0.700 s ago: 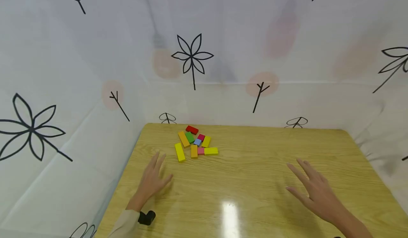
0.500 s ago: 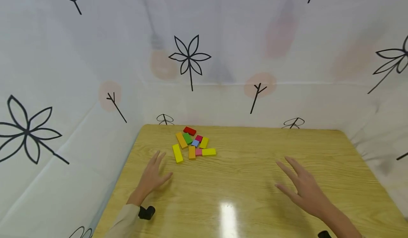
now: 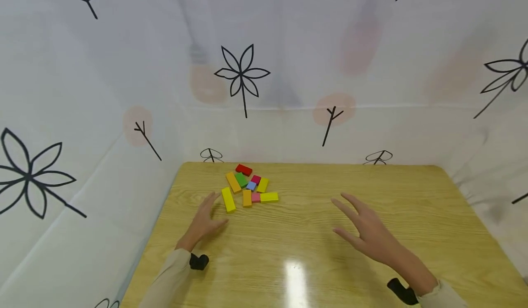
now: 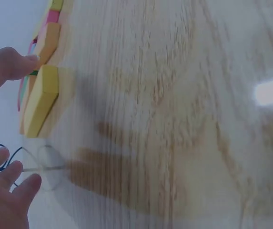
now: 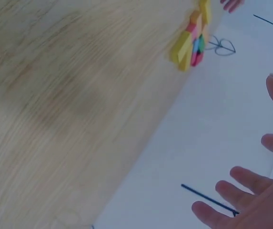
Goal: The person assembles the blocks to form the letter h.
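Observation:
A loose cluster of coloured blocks lies toward the back left of the table. On its near left side is a long yellow block (image 3: 228, 200), with my left hand (image 3: 204, 221) just left of it, thumb and fingers spread apart and holding nothing. Around it lie an orange block (image 3: 247, 198), a pink block (image 3: 255, 197), a second yellow block (image 3: 269, 197), a green block (image 3: 241, 179), a blue block (image 3: 251, 186) and a red block (image 3: 244, 169). Over the table's right half hovers my right hand (image 3: 369, 232), fingers extended, well apart from the blocks.
The wooden table (image 3: 313, 225) ends at the back and left against a white cloth (image 3: 288, 129) printed with black leaf drawings. A black strap (image 3: 200, 261) sits on the left wrist, and another strap (image 3: 402, 291) on the right.
My right hand has moved left across the table. My left hand has shifted slightly closer to the long yellow block, its fingers more bent. The blocks keep their arrangement.

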{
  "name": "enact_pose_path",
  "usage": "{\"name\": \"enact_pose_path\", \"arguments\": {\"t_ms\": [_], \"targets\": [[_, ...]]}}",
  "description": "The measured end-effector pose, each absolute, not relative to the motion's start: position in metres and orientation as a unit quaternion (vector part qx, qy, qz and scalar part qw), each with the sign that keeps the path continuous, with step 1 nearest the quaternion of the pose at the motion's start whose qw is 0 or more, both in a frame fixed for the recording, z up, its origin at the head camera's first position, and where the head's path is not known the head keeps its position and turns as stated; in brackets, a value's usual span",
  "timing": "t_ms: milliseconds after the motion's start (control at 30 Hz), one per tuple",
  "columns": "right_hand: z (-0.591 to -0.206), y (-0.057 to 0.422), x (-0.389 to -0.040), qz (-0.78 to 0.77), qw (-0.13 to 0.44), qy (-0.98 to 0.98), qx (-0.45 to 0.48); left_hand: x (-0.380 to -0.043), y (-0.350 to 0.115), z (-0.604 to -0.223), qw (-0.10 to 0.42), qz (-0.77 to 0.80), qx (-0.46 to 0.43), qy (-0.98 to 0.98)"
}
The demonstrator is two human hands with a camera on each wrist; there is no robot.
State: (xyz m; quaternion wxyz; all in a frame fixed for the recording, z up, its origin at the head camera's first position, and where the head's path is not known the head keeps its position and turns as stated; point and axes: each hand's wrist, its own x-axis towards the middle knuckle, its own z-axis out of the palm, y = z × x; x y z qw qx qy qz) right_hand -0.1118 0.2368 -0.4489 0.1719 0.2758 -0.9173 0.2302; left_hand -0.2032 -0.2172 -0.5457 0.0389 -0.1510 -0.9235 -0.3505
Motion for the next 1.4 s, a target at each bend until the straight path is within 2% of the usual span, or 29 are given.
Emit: {"name": "enact_pose_path", "arguments": {"t_ms": [267,367,733,933,1133,1400], "targets": [[-0.446,0.220,-0.123,0.229,0.145,-0.917,0.293,-0.225,-0.208,-0.553,-0.055,-0.366,-0.123,-0.921],[-0.444,0.212,-0.128,0.236,0.131,-0.916,0.298,-0.230,-0.208,-0.554,-0.075,-0.366,-0.112,-0.921],[-0.444,0.195,-0.144,0.246,0.115,-0.912,0.306,-0.235,-0.203,-0.563,-0.010,-0.400,-0.108,-0.910],[-0.440,0.185,-0.154,0.249,0.106,-0.907,0.321,-0.222,-0.202,-0.556,-0.028,-0.489,-0.109,-0.865],[-0.437,0.176,-0.163,0.253,0.091,-0.905,0.329,-0.203,-0.198,-0.551,-0.021,-0.468,-0.154,-0.870],[-0.438,0.164,-0.171,0.247,0.070,-0.908,0.332,-0.178,-0.181,-0.544,-0.060,-0.479,-0.169,-0.859]]}}
